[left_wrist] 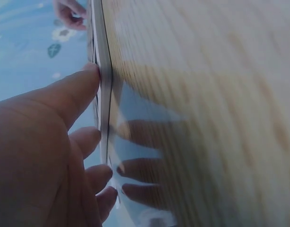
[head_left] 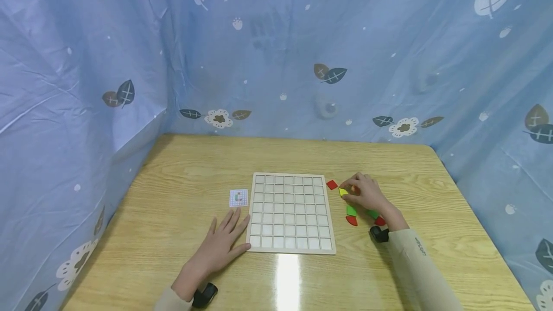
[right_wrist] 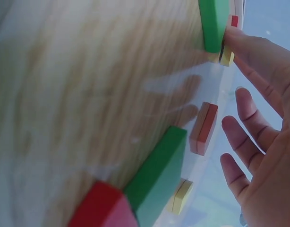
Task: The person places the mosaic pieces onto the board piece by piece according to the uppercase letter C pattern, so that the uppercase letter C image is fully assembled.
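Observation:
A pale wooden grid board [head_left: 256, 205] lies in the middle of the table. My left hand [head_left: 218, 247] is spread flat at the board's left side, thumb near its lower left corner; in the left wrist view the thumb [left_wrist: 81, 87] touches the board's edge [left_wrist: 105, 80]. To the right of the board, my right hand [head_left: 367, 193] pinches a yellow block [head_left: 342, 191] between thumb and index finger. In the right wrist view that yellow block [right_wrist: 226, 56] shows beneath the thumb, beside a green block [right_wrist: 213, 26]; the other fingers are loosely bent.
A small printed pattern card [head_left: 238, 197] lies left of the board. Around my right hand are a red square block [head_left: 331, 185], a green block [head_left: 351, 210], a red rounded block [head_left: 352, 221] and another red block [head_left: 379, 221]. A blue patterned curtain [head_left: 276, 61] surrounds the table [head_left: 207, 157].

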A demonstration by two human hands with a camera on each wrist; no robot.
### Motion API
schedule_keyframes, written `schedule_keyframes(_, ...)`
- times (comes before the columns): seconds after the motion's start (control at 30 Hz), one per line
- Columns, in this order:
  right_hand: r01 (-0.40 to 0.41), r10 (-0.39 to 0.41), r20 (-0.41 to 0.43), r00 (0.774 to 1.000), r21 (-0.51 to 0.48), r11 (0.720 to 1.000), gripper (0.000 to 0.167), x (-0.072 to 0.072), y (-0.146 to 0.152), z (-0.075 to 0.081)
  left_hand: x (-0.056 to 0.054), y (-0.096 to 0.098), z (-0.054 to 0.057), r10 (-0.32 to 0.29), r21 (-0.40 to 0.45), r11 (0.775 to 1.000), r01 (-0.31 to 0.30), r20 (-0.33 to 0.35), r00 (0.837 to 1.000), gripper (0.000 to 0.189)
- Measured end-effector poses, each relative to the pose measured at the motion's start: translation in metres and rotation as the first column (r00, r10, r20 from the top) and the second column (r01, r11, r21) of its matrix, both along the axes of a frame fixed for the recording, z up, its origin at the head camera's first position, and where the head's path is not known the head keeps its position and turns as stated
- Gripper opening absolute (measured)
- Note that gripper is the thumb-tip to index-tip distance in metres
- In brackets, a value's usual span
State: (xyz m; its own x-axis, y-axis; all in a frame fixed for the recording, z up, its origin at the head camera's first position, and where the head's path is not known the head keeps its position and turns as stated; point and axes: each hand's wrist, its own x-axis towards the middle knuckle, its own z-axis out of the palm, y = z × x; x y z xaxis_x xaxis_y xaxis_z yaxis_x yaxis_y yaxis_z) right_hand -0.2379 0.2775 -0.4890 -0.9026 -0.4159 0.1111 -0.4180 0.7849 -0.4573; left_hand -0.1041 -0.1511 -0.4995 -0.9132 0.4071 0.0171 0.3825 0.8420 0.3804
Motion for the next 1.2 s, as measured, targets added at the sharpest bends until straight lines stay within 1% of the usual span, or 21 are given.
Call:
schedule_keyframes(0.17,-0.009,0.009,-0.027,1.0,-0.008,1.0,0.028,0.0,-0.004,0.004,0.0,0.0,-0.001,-0.002,0.028,1.0,0.002,0.012,1.0,0.065)
schedule_keyframes(0.33,-0.022,0.022,-0.064,0.998,-0.011,1.0,0.028,0.001,-0.011,0.01,-0.002,0.001,-0.001,-0.002,0.024,1.0,0.001,0.042,0.999,0.064)
schedule_keyframes(0.57,-0.108,0.099,-0.14,0.985,-0.059,0.992,0.029,-0.002,-0.024,0.011,-0.001,0.0,0.002,0.003,0.058,0.998,-0.007,0.072,0.997,0.064)
schedule_keyframes(0.63,-0.125,0.115,-0.148,0.982,-0.061,0.99,0.029,-0.003,-0.028,0.013,-0.001,-0.001,0.002,0.003,0.059,0.998,-0.008,0.077,0.997,0.064)
schedule_keyframes(0.9,-0.128,0.121,-0.095,0.988,-0.069,0.989,0.028,-0.006,-0.047,0.02,-0.001,-0.001,0.002,0.007,0.076,0.997,-0.013,0.082,0.997,0.064)
schedule_keyframes(1.2,-0.157,0.152,-0.068,0.986,-0.068,0.985,0.028,-0.007,-0.066,0.019,-0.001,-0.001,0.0,0.004,0.087,0.996,-0.012,0.094,0.996,0.064)
